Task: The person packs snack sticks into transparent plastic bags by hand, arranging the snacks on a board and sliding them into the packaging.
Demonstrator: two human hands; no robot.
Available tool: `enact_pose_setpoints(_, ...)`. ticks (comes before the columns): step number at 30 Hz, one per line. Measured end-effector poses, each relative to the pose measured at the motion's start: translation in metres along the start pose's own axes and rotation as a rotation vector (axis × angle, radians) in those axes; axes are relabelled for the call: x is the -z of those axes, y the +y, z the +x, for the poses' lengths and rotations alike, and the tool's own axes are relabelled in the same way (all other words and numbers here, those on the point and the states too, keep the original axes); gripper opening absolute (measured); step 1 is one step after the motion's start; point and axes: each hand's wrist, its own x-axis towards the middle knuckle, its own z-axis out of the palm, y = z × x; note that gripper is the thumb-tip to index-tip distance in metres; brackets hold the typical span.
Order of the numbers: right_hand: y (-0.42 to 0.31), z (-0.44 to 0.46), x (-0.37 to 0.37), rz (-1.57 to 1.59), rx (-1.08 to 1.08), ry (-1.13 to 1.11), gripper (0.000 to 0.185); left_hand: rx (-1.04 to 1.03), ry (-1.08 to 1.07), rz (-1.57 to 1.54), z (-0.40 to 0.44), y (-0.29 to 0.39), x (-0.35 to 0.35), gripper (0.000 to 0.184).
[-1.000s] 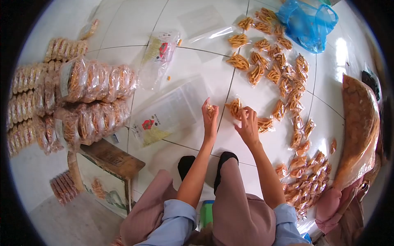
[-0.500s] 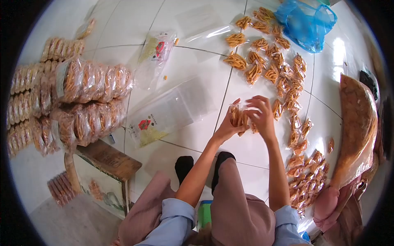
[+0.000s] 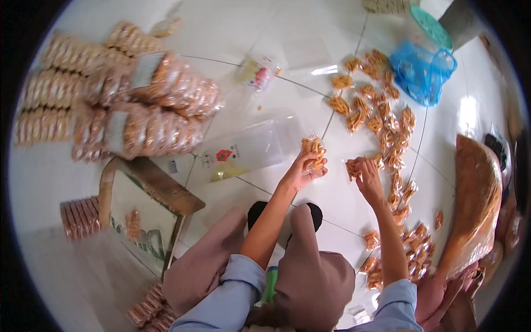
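Observation:
My left hand (image 3: 297, 177) is closed around small clear packets of orange-brown stick snacks (image 3: 312, 148), held above the floor; how many is hard to tell. To its right, my right hand (image 3: 370, 181) pinches another snack packet (image 3: 352, 170) at its fingertips. Beside that hand, many loose snack packets (image 3: 394, 146) lie in a long scattered band on the white tiles. Left of my left hand, a large clear plastic bag with a red print (image 3: 254, 146) lies flat on the floor.
Stacks of filled snack bags (image 3: 155, 130) stand at the left, near a wood-framed piece (image 3: 160, 180). A blue plastic bag (image 3: 423, 72) sits at the far right beside a green round lid (image 3: 431, 27). A big bulging bag of brown contents (image 3: 475, 193) lies at right.
My hands have moved apart. The right hand has gone from the left hand's packets to a packet on the right. The camera view has also shifted and turned.

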Motion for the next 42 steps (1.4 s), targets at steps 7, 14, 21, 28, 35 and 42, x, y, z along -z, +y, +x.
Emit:
enact_pose_setpoints(7, -0.206, 0.067, 0.118, -0.016, 0.828, 0.167, 0.022, 0.009, -0.368, 0.163, -0.105, 0.073, -0.098, 0.05)
enact_pose_setpoints(14, -0.326, 0.038, 0.151, 0.064, 0.928, 0.139, 0.03, -0.218, -0.376, 0.804, -0.27, 0.108, -0.185, 0.073)
enact_pose_setpoints(21, -0.416, 0.003, 0.17, 0.059, 1.092, -0.007, 0.037, -0.43, -0.317, 0.666, -0.349, 0.112, -0.158, 0.061)
enact_pose_setpoints(28, -0.481, 0.037, 0.166, 0.285, 0.888, -0.293, 0.099, -0.641, -0.223, 0.781, -0.432, 0.113, -0.158, 0.101)
enact_pose_setpoints(35, -0.53, 0.043, 0.138, 0.384, 0.779, -0.963, 0.096, -0.542, 0.03, 1.222, -0.49, 0.133, -0.152, 0.123)
enact_pose_setpoints(42, -0.553, 0.057, 0.076, 0.312, 0.966, -0.67, 0.082, -0.72, 0.001, 1.209, -0.514, 0.168, -0.111, 0.108)
